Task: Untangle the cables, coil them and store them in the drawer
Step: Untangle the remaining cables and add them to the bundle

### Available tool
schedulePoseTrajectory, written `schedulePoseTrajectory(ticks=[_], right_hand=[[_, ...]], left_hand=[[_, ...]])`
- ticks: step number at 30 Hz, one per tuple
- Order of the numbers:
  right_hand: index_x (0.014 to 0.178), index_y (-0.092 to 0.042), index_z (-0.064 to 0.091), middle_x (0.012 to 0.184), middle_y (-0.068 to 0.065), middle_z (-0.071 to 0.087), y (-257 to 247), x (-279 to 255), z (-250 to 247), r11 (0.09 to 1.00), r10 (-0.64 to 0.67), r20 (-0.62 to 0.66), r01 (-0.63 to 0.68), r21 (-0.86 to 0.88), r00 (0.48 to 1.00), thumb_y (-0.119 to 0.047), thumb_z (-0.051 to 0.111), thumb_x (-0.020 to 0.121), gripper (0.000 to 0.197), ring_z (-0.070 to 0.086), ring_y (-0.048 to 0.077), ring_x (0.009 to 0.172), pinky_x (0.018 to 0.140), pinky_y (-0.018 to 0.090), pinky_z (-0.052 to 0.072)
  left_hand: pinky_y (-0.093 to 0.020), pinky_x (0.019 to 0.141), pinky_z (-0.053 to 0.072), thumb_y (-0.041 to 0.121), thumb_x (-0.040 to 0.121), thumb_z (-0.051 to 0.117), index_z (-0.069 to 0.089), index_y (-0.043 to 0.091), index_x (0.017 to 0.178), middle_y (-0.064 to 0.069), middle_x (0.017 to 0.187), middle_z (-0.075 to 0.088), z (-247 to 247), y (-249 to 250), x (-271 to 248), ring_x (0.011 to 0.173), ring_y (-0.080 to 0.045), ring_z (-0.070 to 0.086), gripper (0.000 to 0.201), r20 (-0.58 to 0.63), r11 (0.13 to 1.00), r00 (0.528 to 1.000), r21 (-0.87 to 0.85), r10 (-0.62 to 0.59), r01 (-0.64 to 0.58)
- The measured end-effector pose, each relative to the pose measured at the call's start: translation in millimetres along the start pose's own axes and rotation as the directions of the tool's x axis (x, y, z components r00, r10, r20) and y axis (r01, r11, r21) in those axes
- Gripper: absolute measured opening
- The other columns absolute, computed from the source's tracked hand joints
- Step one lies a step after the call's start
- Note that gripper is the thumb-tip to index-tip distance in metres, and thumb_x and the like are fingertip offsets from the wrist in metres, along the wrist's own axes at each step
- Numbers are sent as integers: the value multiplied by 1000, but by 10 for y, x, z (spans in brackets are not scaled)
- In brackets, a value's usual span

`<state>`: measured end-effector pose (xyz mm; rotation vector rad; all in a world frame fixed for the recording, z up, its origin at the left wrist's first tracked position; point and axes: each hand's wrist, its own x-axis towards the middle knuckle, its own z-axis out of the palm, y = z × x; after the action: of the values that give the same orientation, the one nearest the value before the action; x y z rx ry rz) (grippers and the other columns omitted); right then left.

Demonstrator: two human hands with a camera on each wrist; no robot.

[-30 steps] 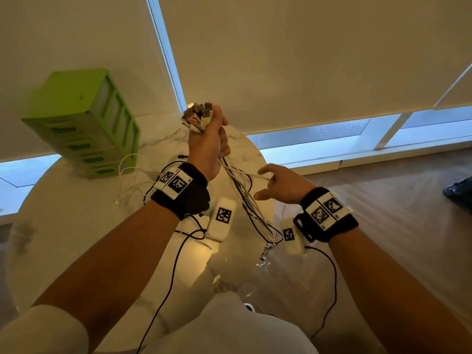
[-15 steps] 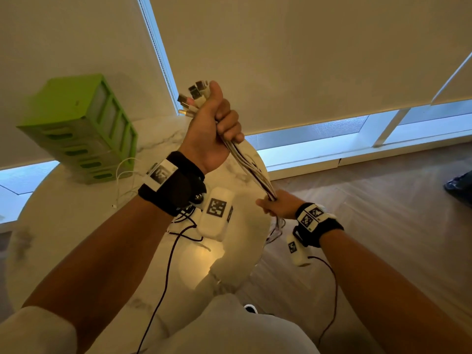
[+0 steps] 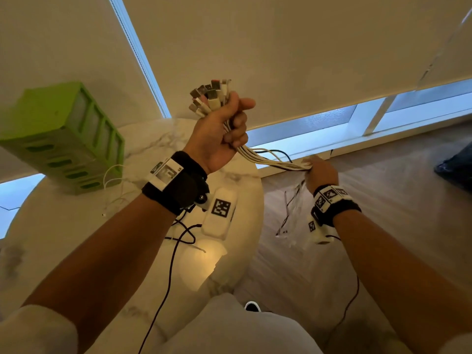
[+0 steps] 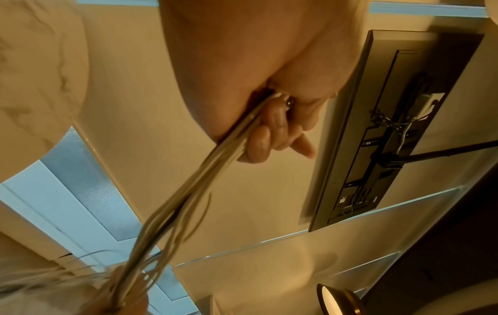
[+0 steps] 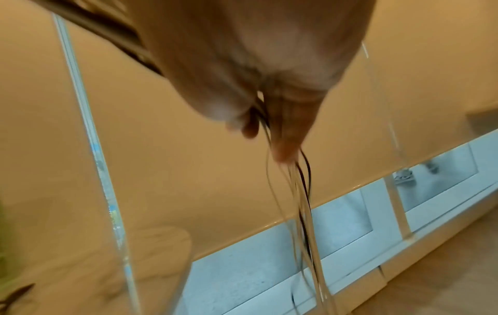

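My left hand [image 3: 224, 129] is raised above the table and grips a bundle of white cables [image 3: 270, 159] just below their plugs [image 3: 209, 97], which stick up out of the fist. The bundle runs down and right to my right hand [image 3: 320, 172], which grips it out past the table's edge. Loose cable ends [image 3: 291, 215] hang below the right hand over the floor. In the left wrist view the cables [image 4: 188, 202] stream out of the curled fingers [image 4: 269, 136]. The right wrist view shows thin strands [image 5: 299, 202] dangling from the pinching fingers [image 5: 285, 127].
A green drawer unit [image 3: 63, 139] stands at the back left of the round marble table [image 3: 63, 238]. A thin white cable [image 3: 112, 185] lies beside it. Black wires [image 3: 178, 238] and a white tagged device [image 3: 221, 210] lie mid-table. Wooden floor [image 3: 383, 187] is to the right.
The right hand took hold of the bundle, slid down it, then drew it out to the right, away from the table. The left hand stayed raised with the plug ends.
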<state>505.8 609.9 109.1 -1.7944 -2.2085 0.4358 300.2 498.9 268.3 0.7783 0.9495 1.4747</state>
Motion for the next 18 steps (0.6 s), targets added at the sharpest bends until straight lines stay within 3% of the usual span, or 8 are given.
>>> schedulePoseTrajectory(ticks=[2,4,6,8,11,14,16,18], right_hand=[[107,-10,62,108,19,64,109,-14,41,999,-16,-107,20,40,994,-7,52,89,21,60,38,96,80,36,46],[104,-6,61,109,22,61,168,-39,118,1000,6,165,-5,-7,986,-12,51,93,16,60,34,86,77,36,47],[99,-4,61,97,15,64,148,-133,125,994,105,569,-103,-35,816,-21,55,94,18,60,24,74,66,31,51],[111,-9,62,99,8,65,122,-136,96,993,119,695,-82,-86,710,-19,63,89,24,63,22,86,77,33,55],[115,-21,61,129,7,57,-102,-21,5,998,-41,514,61,-21,857,-6,54,88,31,56,25,114,98,35,46],[105,-19,66,110,4,67,-683,-77,-342,834,-203,218,52,549,955,-17,52,93,17,63,19,99,89,33,48],[110,-17,64,102,-3,66,-1148,-218,-653,568,-283,115,70,820,952,-26,54,96,19,62,11,94,83,28,50],[118,-21,60,106,-14,60,-1523,-345,-842,448,-460,13,219,867,888,-28,58,94,25,58,2,103,87,18,48]], left_hand=[[-21,47,34,33,104,35,55,10,74,2,57,47,0,-37,20,42,-7,35,42,-1,999,1000,-47,-9,9],[-27,58,45,38,103,35,53,13,59,-2,59,51,-13,-89,27,52,-14,49,53,21,997,999,-61,-46,47],[-33,67,49,42,102,34,46,16,49,-3,52,47,-27,-154,20,55,-20,53,61,34,995,995,-30,-91,92],[-32,66,46,44,102,34,37,17,50,1,46,31,-45,-238,9,46,-18,38,58,15,990,991,48,-131,130],[-28,59,38,42,102,37,40,16,63,6,47,21,-125,-372,-31,42,-11,21,47,-37,973,986,157,-164,168],[-27,55,32,27,103,41,59,13,84,7,49,20,-216,-474,-78,42,-9,18,30,-64,968,986,191,-152,162],[-26,55,33,21,103,42,66,13,90,7,50,19,-255,-516,-118,42,-8,17,28,-77,964,983,198,-167,179],[-25,55,37,15,102,42,69,18,76,7,49,21,-286,-543,-184,42,-8,18,38,-78,963,979,182,-189,200]])
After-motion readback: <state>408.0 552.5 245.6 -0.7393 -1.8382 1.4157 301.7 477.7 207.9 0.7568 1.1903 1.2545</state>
